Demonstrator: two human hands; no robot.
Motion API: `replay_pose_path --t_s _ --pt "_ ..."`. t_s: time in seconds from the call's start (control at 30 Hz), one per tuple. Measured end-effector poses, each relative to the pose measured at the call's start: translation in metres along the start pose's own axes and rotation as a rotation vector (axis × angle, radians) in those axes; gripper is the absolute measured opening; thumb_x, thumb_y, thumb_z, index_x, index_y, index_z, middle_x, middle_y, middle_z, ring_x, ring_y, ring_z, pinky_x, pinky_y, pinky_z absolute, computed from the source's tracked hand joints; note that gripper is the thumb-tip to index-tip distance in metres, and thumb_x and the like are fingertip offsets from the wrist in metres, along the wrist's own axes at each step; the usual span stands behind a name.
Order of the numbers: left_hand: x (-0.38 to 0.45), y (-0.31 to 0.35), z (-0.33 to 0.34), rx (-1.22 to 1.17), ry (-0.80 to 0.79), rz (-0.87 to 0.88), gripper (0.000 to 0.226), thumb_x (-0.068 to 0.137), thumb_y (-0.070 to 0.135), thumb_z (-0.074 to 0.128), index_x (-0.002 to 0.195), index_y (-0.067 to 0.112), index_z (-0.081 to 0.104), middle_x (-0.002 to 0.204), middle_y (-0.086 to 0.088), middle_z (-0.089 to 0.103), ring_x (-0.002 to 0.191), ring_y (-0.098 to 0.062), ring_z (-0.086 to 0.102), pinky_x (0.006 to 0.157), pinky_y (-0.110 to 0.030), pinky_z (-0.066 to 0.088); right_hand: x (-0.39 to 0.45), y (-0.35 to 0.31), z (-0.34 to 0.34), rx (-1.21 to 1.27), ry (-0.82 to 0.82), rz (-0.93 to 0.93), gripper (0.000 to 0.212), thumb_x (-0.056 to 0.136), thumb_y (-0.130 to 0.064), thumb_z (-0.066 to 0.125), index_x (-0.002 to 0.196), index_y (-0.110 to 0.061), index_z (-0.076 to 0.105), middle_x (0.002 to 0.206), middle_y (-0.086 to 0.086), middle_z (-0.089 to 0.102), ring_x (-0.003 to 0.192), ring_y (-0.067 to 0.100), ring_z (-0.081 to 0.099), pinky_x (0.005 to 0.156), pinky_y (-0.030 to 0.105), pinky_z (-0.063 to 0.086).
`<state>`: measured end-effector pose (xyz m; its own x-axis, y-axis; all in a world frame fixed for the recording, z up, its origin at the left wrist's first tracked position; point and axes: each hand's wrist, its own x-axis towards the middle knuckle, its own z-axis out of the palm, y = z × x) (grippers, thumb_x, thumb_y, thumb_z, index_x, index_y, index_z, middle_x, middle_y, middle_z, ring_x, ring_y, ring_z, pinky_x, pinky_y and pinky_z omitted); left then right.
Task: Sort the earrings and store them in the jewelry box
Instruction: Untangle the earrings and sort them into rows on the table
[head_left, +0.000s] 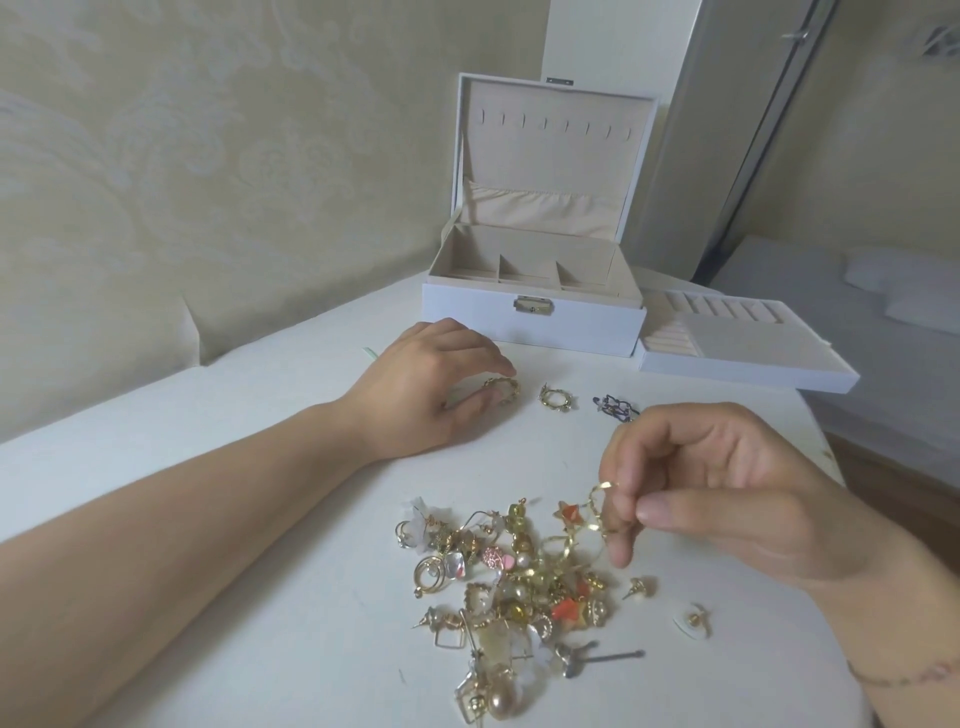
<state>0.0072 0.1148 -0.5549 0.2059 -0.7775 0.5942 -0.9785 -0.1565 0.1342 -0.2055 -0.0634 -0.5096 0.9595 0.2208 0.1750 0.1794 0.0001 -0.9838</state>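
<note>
A heap of mixed earrings (519, 577) lies on the white table near me. Just above its right side, my right hand (727, 488) pinches a twisted gold earring (597, 506) between thumb and fingers. Farther back, my left hand (421, 384) rests on the table with thumb and forefinger around a gold hoop earring (503, 391). A matching gold hoop (556, 397) lies just right of it, and a dark metal earring pair (615, 405) lies beyond that. The white jewelry box (530, 317) stands open at the back, with its compartments showing no earrings.
The box's removable tray (748, 358) with ring rolls lies to the right of the box. The table (234, 467) ends in a wall on the left and an edge on the right. Two stud earrings (691, 618) lie apart from the heap.
</note>
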Motion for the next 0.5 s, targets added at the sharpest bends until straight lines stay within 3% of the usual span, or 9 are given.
replay_pose_path --t_s 0.1,0.17,0.27,0.33,0.43,0.5 --pt "0.002 0.005 -0.004 -0.071 0.04 0.056 0.025 0.094 0.029 0.057 0.106 0.013 0.073 0.102 0.001 0.071 0.094 -0.025 0.064 0.081 -0.045 0.05 0.004 0.005 0.001 0.022 0.064 -0.009 0.01 0.072 -0.002 0.062 0.079 -0.008 0.065 0.073 0.015 0.06 0.061 0.031 0.062 0.065 0.034 0.051" --pt "0.005 0.015 -0.008 -0.258 0.035 0.037 0.02 0.092 0.022 0.062 0.105 0.01 0.073 0.098 0.002 0.072 0.093 -0.023 0.065 0.083 -0.043 0.05 0.004 0.006 0.001 0.132 0.119 -0.019 0.011 0.067 -0.002 0.06 0.075 -0.009 0.065 0.07 0.013 0.058 0.058 0.027 0.058 0.061 0.032 0.05" --pt "0.011 0.036 -0.019 -0.731 -0.146 -0.156 0.016 0.09 0.018 0.065 0.102 0.01 0.072 0.093 -0.005 0.074 0.088 -0.023 0.068 0.083 -0.043 0.053 0.004 0.008 -0.004 0.233 0.187 -0.054 0.014 0.061 -0.004 0.067 0.073 -0.01 0.062 0.068 0.01 0.056 0.054 0.024 0.056 0.058 0.03 0.049" --pt "0.015 0.046 -0.026 -0.955 -0.31 -0.165 0.025 0.089 0.022 0.07 0.105 0.002 0.07 0.093 -0.015 0.073 0.086 -0.02 0.066 0.082 -0.035 0.051 0.004 0.009 -0.007 0.283 0.212 -0.076 0.023 0.057 -0.012 0.076 0.073 -0.01 0.06 0.067 0.009 0.055 0.053 0.023 0.055 0.057 0.03 0.049" --pt "0.018 0.06 -0.033 -1.027 -0.492 -0.074 0.047 0.087 0.038 0.066 0.11 -0.003 0.066 0.095 -0.015 0.071 0.085 -0.016 0.065 0.078 -0.024 0.045 0.003 0.01 -0.01 0.291 0.272 -0.115 0.027 0.054 -0.017 0.078 0.072 -0.012 0.059 0.067 0.007 0.055 0.053 0.022 0.054 0.056 0.029 0.048" --pt "0.019 0.067 -0.033 -0.96 -0.512 -0.063 0.046 0.084 0.039 0.07 0.107 -0.001 0.069 0.095 -0.014 0.073 0.082 -0.024 0.064 0.073 -0.033 0.045 0.002 0.01 -0.011 0.285 0.301 -0.149 0.026 0.054 -0.017 0.078 0.071 -0.012 0.059 0.067 0.006 0.055 0.054 0.022 0.054 0.056 0.027 0.049"
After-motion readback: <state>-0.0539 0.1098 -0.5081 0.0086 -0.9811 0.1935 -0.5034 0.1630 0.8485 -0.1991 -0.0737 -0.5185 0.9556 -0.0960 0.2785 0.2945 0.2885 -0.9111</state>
